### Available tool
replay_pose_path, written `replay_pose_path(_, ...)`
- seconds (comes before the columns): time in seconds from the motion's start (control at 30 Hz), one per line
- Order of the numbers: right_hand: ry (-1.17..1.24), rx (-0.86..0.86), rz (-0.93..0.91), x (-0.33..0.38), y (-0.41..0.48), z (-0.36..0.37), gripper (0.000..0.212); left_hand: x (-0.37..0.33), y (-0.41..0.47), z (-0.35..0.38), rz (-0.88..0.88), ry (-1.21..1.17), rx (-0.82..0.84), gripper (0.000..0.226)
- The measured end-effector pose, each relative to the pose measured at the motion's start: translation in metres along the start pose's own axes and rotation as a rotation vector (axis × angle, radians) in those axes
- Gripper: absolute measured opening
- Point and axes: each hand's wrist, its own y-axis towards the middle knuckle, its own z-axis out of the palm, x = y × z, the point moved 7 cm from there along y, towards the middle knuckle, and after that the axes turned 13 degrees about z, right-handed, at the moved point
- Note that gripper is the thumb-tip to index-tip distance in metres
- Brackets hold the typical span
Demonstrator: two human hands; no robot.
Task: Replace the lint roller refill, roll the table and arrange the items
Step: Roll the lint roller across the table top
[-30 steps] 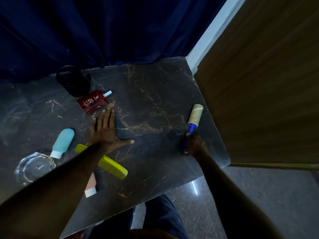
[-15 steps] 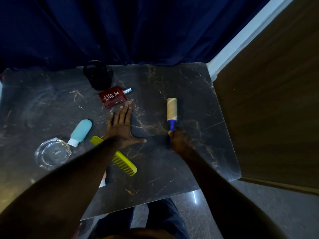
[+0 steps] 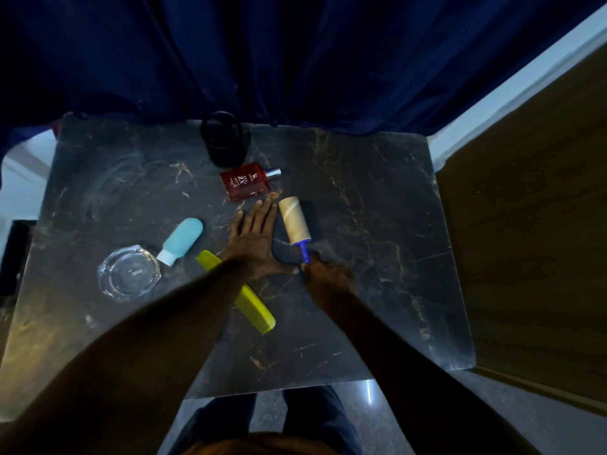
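Note:
The lint roller (image 3: 294, 222), a tan paper roll on a blue handle, lies against the dark marble table (image 3: 377, 224) near its middle. My right hand (image 3: 325, 275) is shut on the blue handle. My left hand (image 3: 254, 239) rests flat on the table, fingers spread, just left of the roll and almost touching it. A red perfume bottle (image 3: 246, 181) lies beyond my left fingertips. A yellow-green comb (image 3: 253, 303) runs under my left forearm. A teal tube (image 3: 182, 239) and a clear glass ashtray (image 3: 128, 274) sit at the left.
A black cup (image 3: 223, 139) stands at the table's far edge, before a dark blue curtain (image 3: 262, 54). A wooden panel (image 3: 532, 251) borders the table's right side. My legs show below the near edge.
My right hand has drawn the lint roller leftward across the table, from near the right edge to beside my left hand. My left hand stayed flat in place.

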Motion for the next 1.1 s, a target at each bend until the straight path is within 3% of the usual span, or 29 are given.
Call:
replay_pose_path(0.3,-0.015,0.114,0.000,0.006,0.000,0.004,0.043,0.001,0.000,0.001,0.010,-0.010,0.018,0.160)
replay_pose_path(0.5,-0.015,0.020,-0.017,-0.002,0.003,-0.010,0.024,0.003,0.002,0.004,-0.008,-0.003,0.051,0.161)
replay_pose_path(0.53,0.031,0.106,-0.003,-0.006,0.007,-0.006,0.023,0.004,0.002,0.005,-0.010,-0.004,0.057,0.161)
replay_pose_path(0.67,0.229,0.461,0.255,-0.035,0.018,0.023,0.039,0.005,0.003,0.007,-0.021,-0.005,0.061,0.161)
replay_pose_path(0.93,0.246,0.512,0.469,-0.085,0.027,0.023,0.044,0.004,0.002,0.007,-0.011,0.001,0.006,0.162)
replay_pose_path(1.1,0.289,0.445,0.548,-0.121,0.024,0.015,0.044,0.004,0.003,0.007,0.004,0.001,-0.002,0.163)
